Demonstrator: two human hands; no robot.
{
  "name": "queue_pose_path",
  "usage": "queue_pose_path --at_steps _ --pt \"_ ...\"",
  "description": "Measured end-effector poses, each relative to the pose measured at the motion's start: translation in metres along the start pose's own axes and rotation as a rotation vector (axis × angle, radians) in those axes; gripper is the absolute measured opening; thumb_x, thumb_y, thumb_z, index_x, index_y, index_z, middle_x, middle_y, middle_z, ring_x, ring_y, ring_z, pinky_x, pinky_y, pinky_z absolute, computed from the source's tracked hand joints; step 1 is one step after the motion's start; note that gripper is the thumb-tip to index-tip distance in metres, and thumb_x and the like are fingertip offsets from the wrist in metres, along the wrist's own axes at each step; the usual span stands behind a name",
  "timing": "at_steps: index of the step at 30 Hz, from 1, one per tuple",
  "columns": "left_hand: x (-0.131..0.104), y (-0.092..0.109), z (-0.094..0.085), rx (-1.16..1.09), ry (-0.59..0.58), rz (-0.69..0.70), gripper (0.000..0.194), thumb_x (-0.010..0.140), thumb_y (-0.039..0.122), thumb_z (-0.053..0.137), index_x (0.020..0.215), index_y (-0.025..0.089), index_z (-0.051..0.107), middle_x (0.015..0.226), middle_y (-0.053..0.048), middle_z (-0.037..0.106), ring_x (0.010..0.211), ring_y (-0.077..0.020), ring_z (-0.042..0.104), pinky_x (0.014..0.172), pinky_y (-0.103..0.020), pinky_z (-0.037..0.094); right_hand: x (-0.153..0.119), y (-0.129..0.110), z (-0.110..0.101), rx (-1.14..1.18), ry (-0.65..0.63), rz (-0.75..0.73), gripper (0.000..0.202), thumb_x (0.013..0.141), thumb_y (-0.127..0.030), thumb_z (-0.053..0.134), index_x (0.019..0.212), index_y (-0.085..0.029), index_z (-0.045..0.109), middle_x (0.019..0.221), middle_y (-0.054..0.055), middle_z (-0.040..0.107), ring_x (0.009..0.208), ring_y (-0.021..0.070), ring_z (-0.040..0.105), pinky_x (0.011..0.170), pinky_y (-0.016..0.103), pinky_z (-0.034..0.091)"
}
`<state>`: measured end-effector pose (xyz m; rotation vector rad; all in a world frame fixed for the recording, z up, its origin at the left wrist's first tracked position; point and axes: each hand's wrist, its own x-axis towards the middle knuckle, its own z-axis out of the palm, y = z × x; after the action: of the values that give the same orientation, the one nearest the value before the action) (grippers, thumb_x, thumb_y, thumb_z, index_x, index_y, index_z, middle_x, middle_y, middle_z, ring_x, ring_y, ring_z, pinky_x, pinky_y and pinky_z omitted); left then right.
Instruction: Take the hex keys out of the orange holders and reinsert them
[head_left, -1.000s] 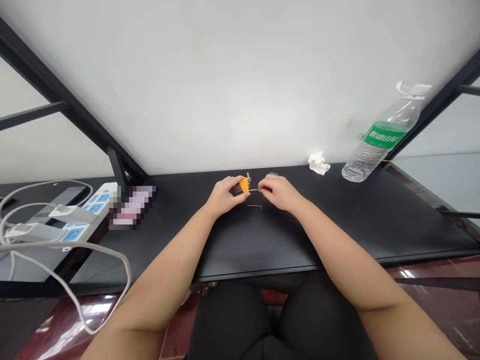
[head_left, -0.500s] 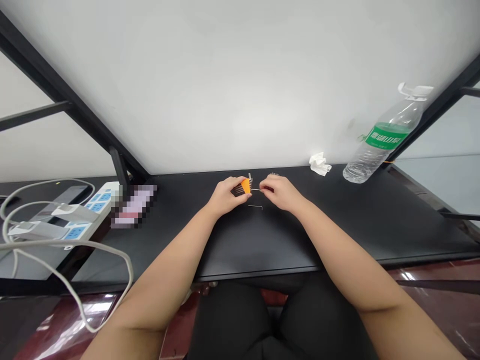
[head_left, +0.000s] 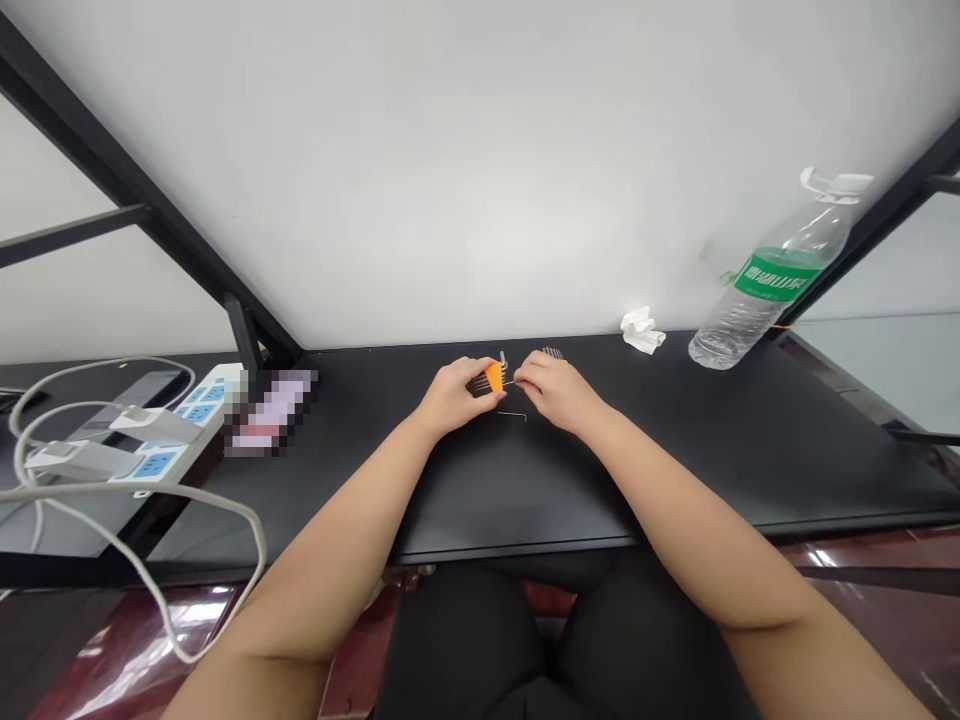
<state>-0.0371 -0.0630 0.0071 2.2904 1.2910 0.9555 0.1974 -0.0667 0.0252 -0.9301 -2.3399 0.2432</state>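
Observation:
Between the thumb and fingers of my left hand (head_left: 459, 393) is an orange hex key holder (head_left: 494, 377) with several metal keys through it. My right hand (head_left: 551, 388) pinches a thin hex key (head_left: 510, 382), whose end meets the holder's right side; how far it sits inside I cannot tell. A loose L-shaped hex key (head_left: 514, 414) lies on the black tabletop (head_left: 517, 490) just below my hands. Behind my right hand, partly hidden, rests a second orange holder with several keys (head_left: 555, 354).
A clear bottle with a green label (head_left: 780, 274) and a crumpled tissue (head_left: 642, 330) stand along the wall at right. To the left are a power strip (head_left: 214, 393) with white chargers, a looping cable (head_left: 259, 540) and a blurred-out flat item (head_left: 271, 412). Black metal frames flank the table.
My right hand has moved slightly left, closer to the orange holder, so less of the pinched key shows. More of the second key set behind that hand is visible.

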Motion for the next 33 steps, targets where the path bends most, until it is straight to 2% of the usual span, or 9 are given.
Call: queue_pose_path --at_steps 3,8,12,17,20,24,26,30,33 --pt "0.000 0.001 0.001 -0.007 -0.005 -0.001 0.048 0.080 0.044 0.076 0.121 0.020 0.070 0.104 -0.006 0.074 0.089 -0.0203 0.069 0.086 -0.033 0.055 0.001 -0.002 0.003 0.040 0.025 -0.009 0.019 0.099 -0.012 0.050 0.089 -0.019 0.065 0.095 0.006 0.060 0.076 0.0154 0.054 0.070 0.028 0.044" --pt "0.001 0.011 0.000 -0.004 -0.051 0.018 0.040 0.081 0.040 0.074 0.116 0.021 0.070 0.103 -0.004 0.074 0.088 -0.0200 0.067 0.084 -0.033 0.053 0.002 -0.010 0.009 0.191 -0.014 -0.027 0.017 0.095 -0.009 0.048 0.089 -0.020 0.059 0.098 0.006 0.056 0.082 0.0161 0.055 0.075 0.029 0.047" --pt "0.001 0.013 -0.002 0.006 -0.061 0.020 0.037 0.082 0.038 0.073 0.115 0.023 0.070 0.102 -0.002 0.074 0.088 -0.0189 0.066 0.084 -0.031 0.052 0.003 -0.014 0.012 0.297 -0.001 0.048 0.013 0.088 -0.008 0.052 0.088 -0.020 0.054 0.094 0.003 0.053 0.077 0.0150 0.054 0.071 0.028 0.046" --pt "0.000 0.007 -0.001 0.014 -0.026 0.003 0.043 0.080 0.042 0.075 0.118 0.023 0.070 0.104 -0.004 0.074 0.089 -0.0195 0.067 0.085 -0.032 0.053 0.003 -0.008 0.013 0.280 0.006 0.170 0.008 0.088 -0.013 0.057 0.086 -0.020 0.056 0.087 0.002 0.057 0.074 0.0148 0.056 0.071 0.028 0.046" --pt "0.001 0.004 0.000 0.024 -0.005 -0.008 0.045 0.080 0.043 0.075 0.119 0.023 0.070 0.103 -0.005 0.073 0.088 -0.0204 0.067 0.084 -0.034 0.053 0.001 -0.004 0.014 0.148 -0.125 0.254 0.005 0.089 -0.017 0.061 0.085 -0.019 0.061 0.085 0.003 0.059 0.075 0.0157 0.057 0.071 0.029 0.045" --pt "0.001 0.002 0.001 0.029 0.024 -0.048 0.046 0.079 0.038 0.075 0.121 0.022 0.069 0.103 -0.005 0.073 0.089 -0.0211 0.068 0.085 -0.034 0.054 -0.002 -0.006 0.016 -0.010 -0.378 0.214 0.009 0.089 -0.027 0.070 0.093 -0.020 0.069 0.098 0.008 0.063 0.085 0.0194 0.062 0.072 0.030 0.046" --pt "0.001 0.002 0.001 0.034 0.018 -0.045 0.045 0.079 0.039 0.075 0.120 0.022 0.070 0.103 -0.005 0.073 0.089 -0.0213 0.068 0.085 -0.035 0.054 -0.002 -0.009 0.016 -0.064 -0.423 0.211 0.001 0.089 -0.020 0.068 0.088 -0.020 0.069 0.097 0.008 0.064 0.082 0.0188 0.062 0.069 0.029 0.045" --pt "0.001 0.001 0.002 0.044 0.006 -0.027 0.046 0.079 0.043 0.075 0.119 0.021 0.070 0.104 -0.006 0.074 0.089 -0.0220 0.068 0.085 -0.036 0.054 -0.003 -0.010 0.013 -0.114 -0.453 0.294 0.018 0.077 -0.011 0.071 0.067 -0.019 0.060 0.079 0.007 0.064 0.057 0.0147 0.054 0.052 0.029 0.036" --pt "0.001 0.000 0.002 0.025 0.009 -0.036 0.047 0.078 0.043 0.076 0.119 0.020 0.070 0.105 -0.006 0.074 0.090 -0.0223 0.069 0.087 -0.036 0.055 -0.003 -0.008 0.009 -0.121 -0.457 0.355 0.024 0.068 -0.008 0.073 0.059 -0.020 0.054 0.067 0.004 0.061 0.048 0.0130 0.047 0.047 0.029 0.031"
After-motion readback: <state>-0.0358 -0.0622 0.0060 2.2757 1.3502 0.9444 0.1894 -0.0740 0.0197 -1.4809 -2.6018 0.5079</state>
